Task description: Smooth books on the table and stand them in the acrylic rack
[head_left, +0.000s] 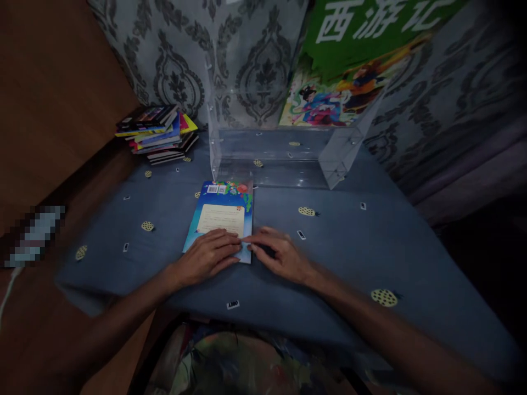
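Note:
A blue book (222,216) lies on the cloth-covered table with its back cover up, showing a cream text panel and barcodes at its far end. My left hand (214,252) rests flat across the near part of the cover, fingers stretched to the right. At the book's right edge is my right hand (282,252); its index finger reaches onto the cover beside my left fingertips. The right thumb sits just below that finger, with a dark gap behind it. Nothing shows in either hand.
Behind the book stands a clear acrylic rack (267,173), holding a large green picture book (349,71) upright. A stack of books (160,134) sits at the back left. The blue tablecloth (329,258) has pineapple prints. A pixelated object with a white cable (8,291) is far left.

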`<state>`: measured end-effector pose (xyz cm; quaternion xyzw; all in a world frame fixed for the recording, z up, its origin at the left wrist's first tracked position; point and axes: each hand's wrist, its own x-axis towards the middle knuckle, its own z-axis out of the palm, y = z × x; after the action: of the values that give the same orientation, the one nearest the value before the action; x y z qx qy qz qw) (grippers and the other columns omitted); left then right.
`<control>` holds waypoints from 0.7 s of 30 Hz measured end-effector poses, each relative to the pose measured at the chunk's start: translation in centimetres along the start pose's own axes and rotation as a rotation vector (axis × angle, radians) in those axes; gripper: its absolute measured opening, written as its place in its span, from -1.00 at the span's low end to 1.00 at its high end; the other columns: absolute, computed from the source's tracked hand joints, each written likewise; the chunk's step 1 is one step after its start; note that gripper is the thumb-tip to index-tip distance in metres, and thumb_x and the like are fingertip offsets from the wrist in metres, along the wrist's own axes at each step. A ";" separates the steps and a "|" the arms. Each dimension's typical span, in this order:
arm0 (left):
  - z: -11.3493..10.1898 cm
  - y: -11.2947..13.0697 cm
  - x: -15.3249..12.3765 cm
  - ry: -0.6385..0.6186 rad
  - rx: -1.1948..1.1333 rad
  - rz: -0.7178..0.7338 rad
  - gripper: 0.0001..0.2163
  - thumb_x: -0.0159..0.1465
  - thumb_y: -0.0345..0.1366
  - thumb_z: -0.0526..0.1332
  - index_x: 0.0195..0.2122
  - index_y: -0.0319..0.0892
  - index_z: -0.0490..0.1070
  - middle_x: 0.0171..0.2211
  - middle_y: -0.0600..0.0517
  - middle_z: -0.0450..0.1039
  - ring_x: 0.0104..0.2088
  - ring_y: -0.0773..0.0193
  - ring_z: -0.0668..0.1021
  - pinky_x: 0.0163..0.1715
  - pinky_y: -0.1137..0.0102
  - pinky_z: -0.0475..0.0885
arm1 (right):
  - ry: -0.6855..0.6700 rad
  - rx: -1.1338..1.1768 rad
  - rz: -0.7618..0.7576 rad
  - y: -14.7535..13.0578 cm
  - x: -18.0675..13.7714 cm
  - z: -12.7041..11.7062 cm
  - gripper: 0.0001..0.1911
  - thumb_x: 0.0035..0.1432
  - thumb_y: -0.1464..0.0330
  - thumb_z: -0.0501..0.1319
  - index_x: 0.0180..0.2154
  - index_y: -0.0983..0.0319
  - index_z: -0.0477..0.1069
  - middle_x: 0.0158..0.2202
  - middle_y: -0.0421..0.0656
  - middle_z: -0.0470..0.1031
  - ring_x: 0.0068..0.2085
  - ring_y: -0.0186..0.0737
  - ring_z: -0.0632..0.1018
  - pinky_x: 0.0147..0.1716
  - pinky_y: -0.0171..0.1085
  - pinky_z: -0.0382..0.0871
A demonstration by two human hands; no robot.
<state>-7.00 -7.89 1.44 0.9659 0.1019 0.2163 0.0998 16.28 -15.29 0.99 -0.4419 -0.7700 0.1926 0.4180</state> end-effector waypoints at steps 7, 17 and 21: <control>-1.7 -4.7 -1.7 0.070 0.013 -0.257 -0.70 0.48 -0.25 0.05 0.13 -0.14 0.44 0.10 -0.13 0.52 0.13 0.13 0.55 0.18 0.13 0.46 | -0.088 -0.119 -0.124 -0.5 1.4 0.5 -0.76 0.35 0.41 0.12 -0.09 0.23 0.56 -0.31 -0.07 0.61 -0.22 -0.13 0.58 -0.18 -0.13 0.51; 0.5 -7.1 -2.7 0.181 0.095 -0.584 -0.63 0.44 -0.24 0.03 0.25 -0.15 0.28 0.22 -0.17 0.39 0.19 0.06 0.48 0.21 0.08 0.41 | -0.189 -0.210 -0.134 3.6 10.8 7.1 -0.56 0.47 0.32 -0.12 0.19 0.26 0.37 0.20 0.05 0.47 0.27 -0.11 0.41 0.29 0.00 0.30; 0.4 -6.9 -2.8 0.122 0.163 -0.617 -0.59 0.45 -0.21 0.01 0.29 -0.17 0.22 0.27 -0.20 0.32 0.23 0.01 0.44 0.22 0.04 0.38 | -0.199 -0.237 -0.100 6.3 12.5 6.5 -0.59 0.42 0.35 -0.02 0.19 0.24 0.38 0.24 0.05 0.43 0.30 -0.07 0.39 0.29 0.03 0.29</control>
<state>-10.38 -1.97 -1.67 0.8795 0.4126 0.2246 0.0765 11.02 -0.92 -1.07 -0.4281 -0.8459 0.1224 0.2935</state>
